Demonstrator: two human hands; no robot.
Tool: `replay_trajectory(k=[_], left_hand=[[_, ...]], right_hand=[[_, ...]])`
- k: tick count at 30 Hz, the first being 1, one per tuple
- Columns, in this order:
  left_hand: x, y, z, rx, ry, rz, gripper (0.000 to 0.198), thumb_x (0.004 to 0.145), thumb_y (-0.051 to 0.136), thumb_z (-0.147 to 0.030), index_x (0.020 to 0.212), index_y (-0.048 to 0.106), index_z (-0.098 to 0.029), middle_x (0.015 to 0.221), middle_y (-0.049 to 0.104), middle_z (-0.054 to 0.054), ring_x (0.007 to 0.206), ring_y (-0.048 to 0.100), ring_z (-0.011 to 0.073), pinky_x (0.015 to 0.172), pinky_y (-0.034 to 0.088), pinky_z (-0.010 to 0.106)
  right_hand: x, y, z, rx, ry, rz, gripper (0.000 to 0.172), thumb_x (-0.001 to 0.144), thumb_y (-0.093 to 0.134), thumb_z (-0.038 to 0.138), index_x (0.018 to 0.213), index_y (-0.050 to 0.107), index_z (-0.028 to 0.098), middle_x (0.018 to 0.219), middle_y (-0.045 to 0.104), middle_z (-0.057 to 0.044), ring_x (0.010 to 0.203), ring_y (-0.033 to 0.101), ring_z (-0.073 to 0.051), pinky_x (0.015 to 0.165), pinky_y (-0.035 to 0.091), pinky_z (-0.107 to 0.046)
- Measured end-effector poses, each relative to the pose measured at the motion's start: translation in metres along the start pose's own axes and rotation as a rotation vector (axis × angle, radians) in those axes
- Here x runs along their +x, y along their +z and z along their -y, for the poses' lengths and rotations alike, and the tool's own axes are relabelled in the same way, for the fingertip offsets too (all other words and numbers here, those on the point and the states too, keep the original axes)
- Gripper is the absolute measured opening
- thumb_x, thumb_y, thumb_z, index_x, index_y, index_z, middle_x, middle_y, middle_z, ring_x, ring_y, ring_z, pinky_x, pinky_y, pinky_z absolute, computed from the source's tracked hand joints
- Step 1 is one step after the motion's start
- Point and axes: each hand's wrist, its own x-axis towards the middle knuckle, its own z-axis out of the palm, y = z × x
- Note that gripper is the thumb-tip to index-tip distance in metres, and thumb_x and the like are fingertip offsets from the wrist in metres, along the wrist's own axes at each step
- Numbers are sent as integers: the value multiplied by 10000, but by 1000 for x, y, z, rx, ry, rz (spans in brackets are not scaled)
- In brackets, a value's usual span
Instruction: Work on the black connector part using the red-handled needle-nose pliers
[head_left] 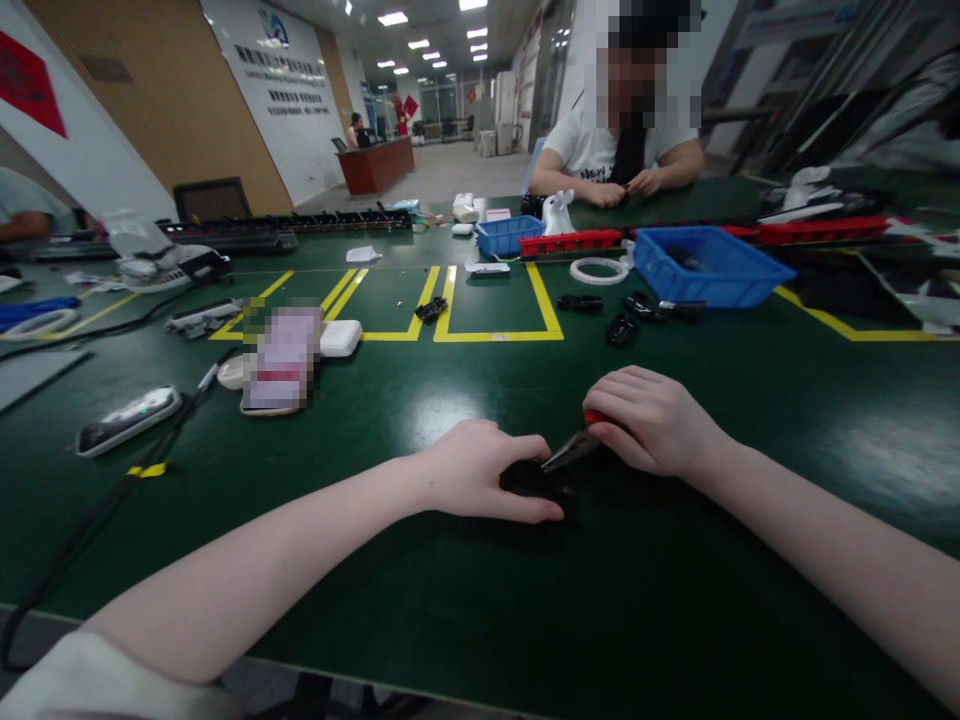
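My left hand (487,470) is closed around a small black part (534,482), thumb on the far side and fingers on the near side, low over the green table. My right hand (649,420) grips a pair of pliers (571,449) by its red handle. The long metal jaws point left and touch or nearly touch the black part. Whether they pinch anything is too small to tell. Beyond my hands lie more small black parts (621,331), and one black part (431,309) sits by the yellow tape.
A blue bin (705,265) stands at the back right beside a white tape ring (598,271). To the left are a phone (281,360), a white case (340,338), a power strip (129,420) and a black cable (97,520). Across the table sits a person (600,150).
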Motion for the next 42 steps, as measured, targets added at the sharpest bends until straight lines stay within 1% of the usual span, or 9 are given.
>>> replay_trajectory(k=[5,9,15,21,28,34,38,42], left_hand=[[0,1,1,2,-4,5,444,891,615,-639,1012,618,-212,667,583,-42,586,574,133,535,303,225],[0,0,1,9,-5,-2,439,895,616,-629,1013,619,-207,660,585,-45,573,565,130,527,295,227],[0,-1,-1,13,-11,15,446,901,610,-628,1040,623,-205,674,602,-38,585,572,135,537,298,229],[0,-1,-2,9,-13,0,425,894,636,-602,1047,629,-206,691,614,-34,597,581,135,541,307,229],[-1,-1,-2,-27,-11,7,396,901,635,-582,1039,636,-212,694,621,-32,592,579,134,542,311,227],[0,-1,-3,9,-36,21,425,893,627,-609,1048,635,-213,690,617,-29,611,586,145,548,312,231],[0,-2,-4,8,-45,37,426,896,624,-606,1059,633,-212,713,630,-24,625,593,148,555,320,230],[1,-2,-4,-12,-50,37,430,891,626,-611,1064,639,-217,687,615,-29,616,591,149,547,313,230]], right_hand=[[-3,5,-4,-8,-11,-16,358,1012,373,366,789,593,193,741,653,-63,687,588,-194,671,428,-340],[-4,5,-6,-21,-13,-18,321,1002,407,346,790,591,191,742,653,-61,694,594,-194,678,435,-341],[0,-1,-2,-37,-17,-17,352,1012,394,346,774,596,185,730,653,-63,681,603,-194,665,443,-341],[3,-7,1,-52,-9,-4,368,1019,392,347,773,608,178,728,663,-68,680,615,-196,664,448,-341],[0,-7,0,-52,6,-12,340,1012,412,319,797,625,164,755,676,-79,710,634,-206,686,451,-349],[1,-6,4,-39,4,-9,319,1000,420,317,801,624,175,780,687,-78,739,642,-209,705,458,-350],[1,-5,5,-30,4,-8,337,1004,415,321,791,628,170,769,685,-78,722,637,-204,697,456,-351],[1,-4,5,-27,16,3,347,1008,387,284,777,623,176,746,680,-69,700,629,-193,684,451,-348]])
